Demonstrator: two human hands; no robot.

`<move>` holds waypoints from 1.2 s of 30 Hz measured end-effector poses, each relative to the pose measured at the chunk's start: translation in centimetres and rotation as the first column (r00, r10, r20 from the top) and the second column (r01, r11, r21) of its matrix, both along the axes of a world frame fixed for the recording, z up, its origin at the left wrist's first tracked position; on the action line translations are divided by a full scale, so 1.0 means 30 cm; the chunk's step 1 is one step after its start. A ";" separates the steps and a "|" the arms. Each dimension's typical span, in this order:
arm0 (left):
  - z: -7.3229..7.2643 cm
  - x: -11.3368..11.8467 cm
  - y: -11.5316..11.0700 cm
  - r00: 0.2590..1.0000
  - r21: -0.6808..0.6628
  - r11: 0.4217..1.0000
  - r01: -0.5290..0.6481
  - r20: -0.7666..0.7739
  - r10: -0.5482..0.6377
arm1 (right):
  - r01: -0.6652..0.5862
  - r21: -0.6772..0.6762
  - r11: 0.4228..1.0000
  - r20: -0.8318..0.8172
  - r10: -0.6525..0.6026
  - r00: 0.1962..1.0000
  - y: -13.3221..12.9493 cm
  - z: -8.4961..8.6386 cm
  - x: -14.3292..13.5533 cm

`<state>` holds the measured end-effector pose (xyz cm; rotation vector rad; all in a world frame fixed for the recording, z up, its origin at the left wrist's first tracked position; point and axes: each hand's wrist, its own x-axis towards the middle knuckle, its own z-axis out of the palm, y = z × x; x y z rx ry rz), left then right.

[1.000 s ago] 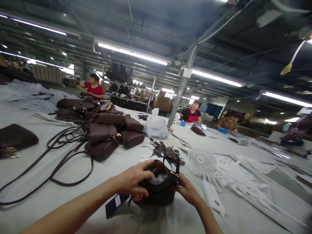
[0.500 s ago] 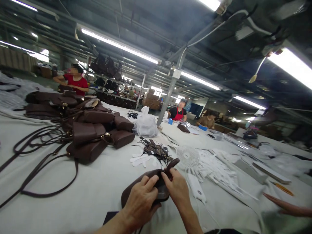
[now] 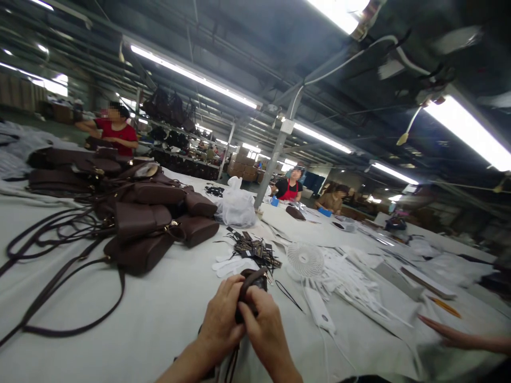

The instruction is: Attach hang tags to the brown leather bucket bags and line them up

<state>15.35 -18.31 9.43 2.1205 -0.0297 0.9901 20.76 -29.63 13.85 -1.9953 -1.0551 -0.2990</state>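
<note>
The held bag (image 3: pixel 261 282) separates piled bags (image 3: pixel 141 219) from fan (image 3: pixel 305 259).

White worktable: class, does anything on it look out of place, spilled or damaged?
One thin dark loop lies alone on the worktable, beyond the right hand and left of the white fan handle. It looks odd because it sits apart from the heap of dark tags, perhaps a stray. No spill or damage stands out.

No word comes through clearly here: pale marks show on the heaped dark tags (image 3: pixel 255 250), too small to read, and the white fan (image 3: pixel 312 254) wears a hub badge (image 3: pixel 304 259), just as illegible.
</note>
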 end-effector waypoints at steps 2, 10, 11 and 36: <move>0.002 -0.003 0.012 1.000 -0.025 0.999 0.027 -0.009 -0.027 | -0.016 0.049 0.999 0.038 0.014 0.999 0.016 -0.028 -0.016; 0.024 -0.024 0.029 0.994 -0.121 0.987 0.103 -0.027 -0.107 | -0.137 0.048 0.989 0.109 0.131 0.985 -0.003 -0.041 -0.045; 0.021 -0.026 0.026 0.996 -0.120 0.990 0.076 -0.030 -0.080 | -0.160 0.028 0.987 0.113 0.156 0.981 -0.014 -0.037 -0.044; 0.052 -0.064 0.003 0.988 -0.063 0.992 0.111 -0.102 -0.117 | 0.179 -0.537 0.824 0.344 0.020 0.939 -0.118 0.078 0.312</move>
